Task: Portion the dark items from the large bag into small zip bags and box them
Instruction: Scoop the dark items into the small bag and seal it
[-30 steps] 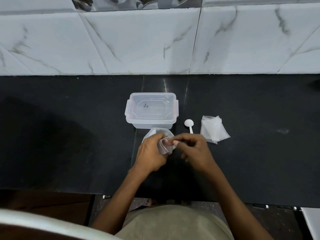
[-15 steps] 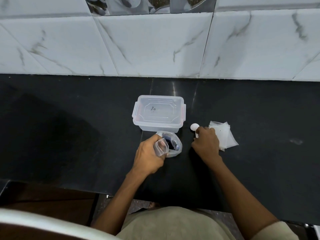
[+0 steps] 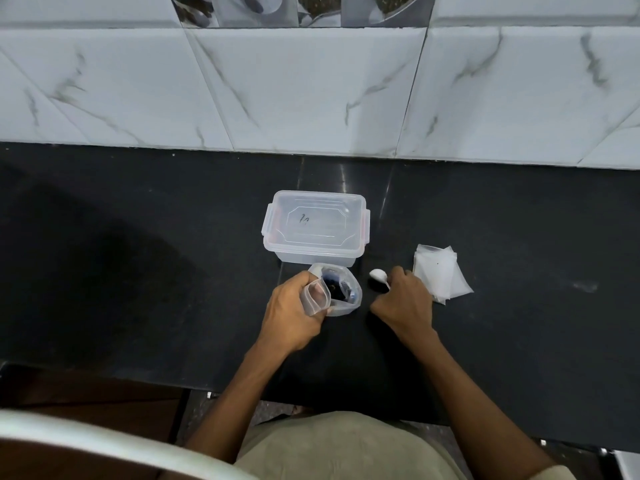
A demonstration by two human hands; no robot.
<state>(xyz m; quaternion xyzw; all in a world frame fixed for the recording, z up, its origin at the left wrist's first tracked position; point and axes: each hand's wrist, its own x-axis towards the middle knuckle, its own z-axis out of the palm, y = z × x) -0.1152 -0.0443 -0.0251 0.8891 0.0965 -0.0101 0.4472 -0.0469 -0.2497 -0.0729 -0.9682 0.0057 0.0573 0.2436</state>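
Observation:
My left hand [image 3: 289,313] grips a small clear zip bag [image 3: 314,298], its mouth held open. Right beside it stands the large clear bag [image 3: 348,296] with dark items [image 3: 334,284] inside, its top open. My right hand [image 3: 405,301] pinches the handle of a white plastic spoon [image 3: 376,274], whose bowl points up and left, just above the black counter. A clear plastic box [image 3: 315,232] with its lid clipped on sits behind the large bag.
A stack of empty small zip bags [image 3: 438,273] lies right of my right hand. The black counter [image 3: 138,254] ends at a marble-tiled wall [image 3: 311,88]. The counter's front edge runs below my forearms.
My right hand left the small bag, moved right to the spoon and took hold of its handle. My left hand kept the small bag next to the large bag.

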